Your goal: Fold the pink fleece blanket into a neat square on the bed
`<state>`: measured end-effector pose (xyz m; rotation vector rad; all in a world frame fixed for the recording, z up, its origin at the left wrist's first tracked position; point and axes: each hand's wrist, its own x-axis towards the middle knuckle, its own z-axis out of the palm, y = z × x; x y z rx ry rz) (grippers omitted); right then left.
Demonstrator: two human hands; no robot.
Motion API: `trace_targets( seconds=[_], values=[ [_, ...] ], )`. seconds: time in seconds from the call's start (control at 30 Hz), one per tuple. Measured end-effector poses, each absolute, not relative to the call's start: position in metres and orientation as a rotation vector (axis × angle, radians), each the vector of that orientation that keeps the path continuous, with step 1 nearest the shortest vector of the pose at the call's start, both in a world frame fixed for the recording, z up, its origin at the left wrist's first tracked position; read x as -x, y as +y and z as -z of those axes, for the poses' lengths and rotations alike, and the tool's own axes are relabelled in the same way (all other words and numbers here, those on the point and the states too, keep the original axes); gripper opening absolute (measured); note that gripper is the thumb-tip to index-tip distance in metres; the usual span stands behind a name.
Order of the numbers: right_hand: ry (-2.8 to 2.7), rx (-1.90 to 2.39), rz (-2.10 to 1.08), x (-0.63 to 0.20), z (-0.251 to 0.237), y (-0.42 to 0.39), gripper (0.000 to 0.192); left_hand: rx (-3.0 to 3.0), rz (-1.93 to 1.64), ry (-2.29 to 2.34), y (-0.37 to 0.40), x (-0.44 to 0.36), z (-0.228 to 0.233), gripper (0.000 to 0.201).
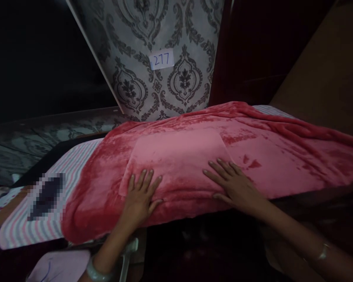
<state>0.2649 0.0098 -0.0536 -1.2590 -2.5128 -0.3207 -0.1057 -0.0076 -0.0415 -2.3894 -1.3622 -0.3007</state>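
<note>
Right now both my hands lie flat and spread on a folded pink cloth that sits on top of a red fleece blanket. My left hand is at about 7 o'clock of the cloth, fingers fanned and pressed down over its near left corner, pinching nothing. My right hand is at about 5 o'clock, palm down, fingers pointing toward 10 o'clock across the cloth's near right corner. The blanket is draped over a bench and hangs over its near edge. Under it, out to 9 o'clock, a striped sheet shows. At 12 o'clock a patterned panel leans upright behind the bench, with a paper tag reading 277 stuck on it. I wear a pale bangle on the left wrist and a thin bracelet on the right.
</note>
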Motion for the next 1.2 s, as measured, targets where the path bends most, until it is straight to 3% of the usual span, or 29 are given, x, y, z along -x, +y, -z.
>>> trace_targets(
  seconds=[0.2, 0.43, 0.63, 0.9, 1.2],
  values=[
    [-2.502, 1.229, 0.307, -0.284, 0.060, 0.002, 0.081, 2.364, 0.245, -1.500, -0.015, 0.146, 0.040, 0.060],
    [-2.423, 1.083, 0.276, -0.297, 0.068, 0.006, 0.079, 2.320, 0.468, -1.635, -0.013, 0.164, 0.047, 0.073],
    [-2.408, 1.083, 0.274, -0.308, 0.068, 0.002, 0.074, 2.325, 0.446, -1.514, -0.014, 0.175, 0.044, 0.067],
    [-2.383, 0.990, 0.297, -0.242, 0.035, -0.015, 0.060, 2.392, 0.329, -1.265, -0.021, 0.094, 0.024, 0.062],
    [-2.435, 0.994, 0.372, -0.204, 0.078, 0.002, 0.058, 2.357, 0.297, -1.133, -0.007, 0.054, 0.060, 0.062]
  ],
)
